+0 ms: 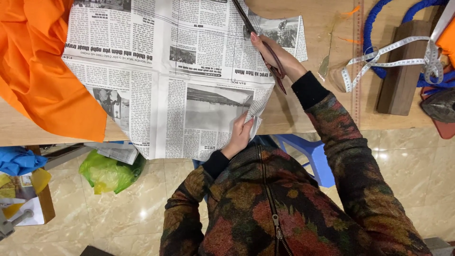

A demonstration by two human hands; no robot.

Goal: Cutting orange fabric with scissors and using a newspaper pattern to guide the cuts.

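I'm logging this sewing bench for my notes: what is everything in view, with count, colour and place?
newspaper sheet: one, black and white, spread on the table, near edge overhanging
scissors: one pair, dark, at the sheet's right edge
orange fabric: one, orange, table's left end
tape measure: one, white, table's right
wooden block: one, brown, under the tape
blue cord: one, blue, top right
table: one, light wood
plastic stool: one, blue, under the table
green bag: one, green, on the floor at left
left hand: pinching the sheet's near right corner
right hand: in the scissors' handles
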